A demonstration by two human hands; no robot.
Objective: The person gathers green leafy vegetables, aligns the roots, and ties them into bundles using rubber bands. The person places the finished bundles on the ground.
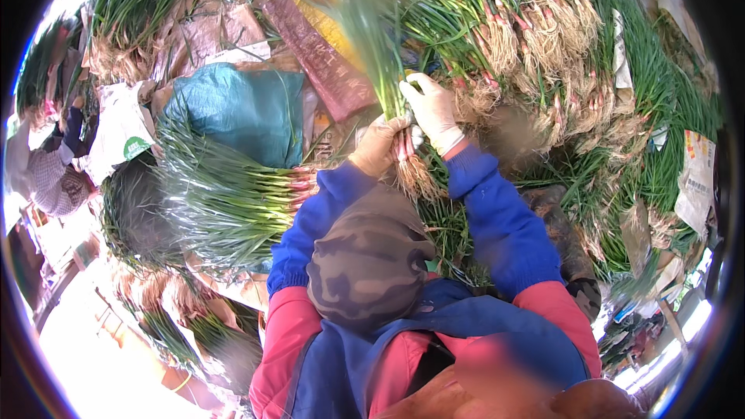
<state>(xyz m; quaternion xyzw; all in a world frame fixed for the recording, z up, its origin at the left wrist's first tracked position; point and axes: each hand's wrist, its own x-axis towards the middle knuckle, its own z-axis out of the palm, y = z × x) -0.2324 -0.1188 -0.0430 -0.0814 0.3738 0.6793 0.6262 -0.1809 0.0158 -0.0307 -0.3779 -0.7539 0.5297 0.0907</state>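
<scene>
Both hands are in pale gloves, with blue sleeves above them. My left hand grips a small bunch of green onions around its pinkish lower stems, the roots hanging down and the long leaves pointing up and away. Close on its right, my right hand is raised beside the same stems with its thumb and forefinger near the leaves; whether it holds a leaf is unclear. The leaf tops are blurred. To the left lies a large pile of trimmed green onions, stems towards my left forearm.
Heaps of green onions with shaggy roots lie at the upper right. A teal plastic sheet and a dark red printed sack are ahead on the left. Another bundle lies at the upper left. A person is at the far left.
</scene>
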